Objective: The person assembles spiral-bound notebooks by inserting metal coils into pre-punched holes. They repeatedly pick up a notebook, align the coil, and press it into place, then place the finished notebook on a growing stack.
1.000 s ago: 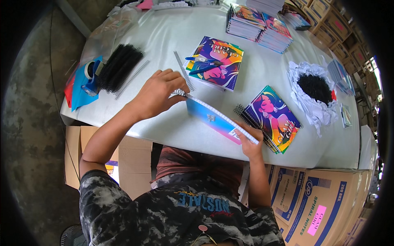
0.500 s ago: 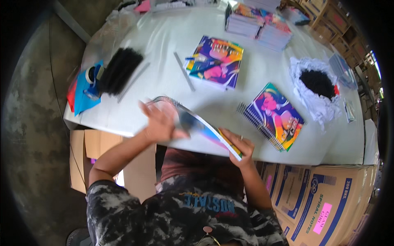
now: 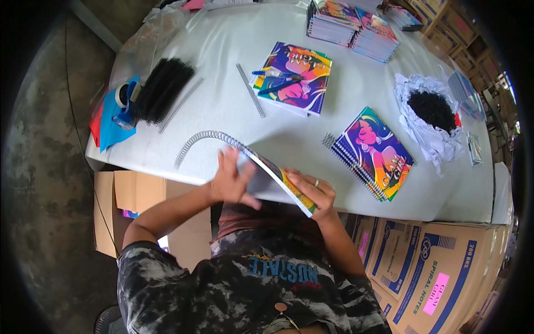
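Observation:
My right hand (image 3: 314,193) grips the lower right end of a notebook (image 3: 276,176), tilted so that its white page edge faces me. A dark spiral coil (image 3: 207,135) runs from the notebook's upper left end and arcs out over the table to the left. Beside that end is my left hand (image 3: 232,177), fingers spread and slightly blurred, with nothing gripped in it; whether it touches the notebook I cannot tell. To the right lies a stack of bound notebooks (image 3: 375,150) with colourful illustrated covers.
Farther back are unbound covers (image 3: 303,78) with pens on them, loose coils (image 3: 251,91), a black coil bundle (image 3: 165,89) and a tape dispenser (image 3: 125,106). A cloth-like wrapping (image 3: 414,125) holds black coils at right. Notebook stacks (image 3: 334,33) stand behind; cardboard boxes (image 3: 434,278) sit below the table.
The coil now stretches in a long arc to the left of the notebook. My left hand has shifted slightly right, toward the notebook's end; my right hand moved a little left with the notebook.

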### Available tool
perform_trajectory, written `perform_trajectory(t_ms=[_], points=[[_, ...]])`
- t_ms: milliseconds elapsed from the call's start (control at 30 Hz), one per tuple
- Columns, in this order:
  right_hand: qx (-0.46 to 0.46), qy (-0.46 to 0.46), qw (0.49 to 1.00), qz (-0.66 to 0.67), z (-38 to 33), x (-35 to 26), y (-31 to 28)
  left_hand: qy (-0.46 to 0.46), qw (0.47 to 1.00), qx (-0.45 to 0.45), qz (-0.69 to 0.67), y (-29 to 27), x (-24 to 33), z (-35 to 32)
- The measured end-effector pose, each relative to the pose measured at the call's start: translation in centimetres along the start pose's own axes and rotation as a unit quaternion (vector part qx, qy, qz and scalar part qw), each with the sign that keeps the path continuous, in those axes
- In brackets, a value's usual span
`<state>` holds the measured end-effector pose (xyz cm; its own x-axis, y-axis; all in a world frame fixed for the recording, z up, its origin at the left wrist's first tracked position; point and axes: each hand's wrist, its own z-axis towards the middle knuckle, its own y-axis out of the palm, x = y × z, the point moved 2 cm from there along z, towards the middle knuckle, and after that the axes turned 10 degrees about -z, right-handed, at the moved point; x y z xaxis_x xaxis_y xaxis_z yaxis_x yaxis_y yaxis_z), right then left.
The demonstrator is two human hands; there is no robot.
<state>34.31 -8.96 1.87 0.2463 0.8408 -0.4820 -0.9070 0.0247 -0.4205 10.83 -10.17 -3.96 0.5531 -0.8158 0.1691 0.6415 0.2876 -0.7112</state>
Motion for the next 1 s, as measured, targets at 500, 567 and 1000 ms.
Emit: perform_trajectory(t_ms=[500, 567, 1000], points=[[-0.013, -0.007, 1.000, 0.019, 0.9, -0.2, 1.1, 0.020, 0.991, 0.108, 0.079, -1.7, 0.0, 4.9], [0.006, 0.007, 1.000, 0.015, 1.3, 0.0, 0.7, 0.088, 0.995, 0.035, 0.012, -0.9, 1.0, 3.7], [-0.015, 0.000, 0.999, 0.037, 0.6, 0.3, 2.1, -0.111, 0.907, -0.364, -0.181, -0.8, 1.1, 5.9]])
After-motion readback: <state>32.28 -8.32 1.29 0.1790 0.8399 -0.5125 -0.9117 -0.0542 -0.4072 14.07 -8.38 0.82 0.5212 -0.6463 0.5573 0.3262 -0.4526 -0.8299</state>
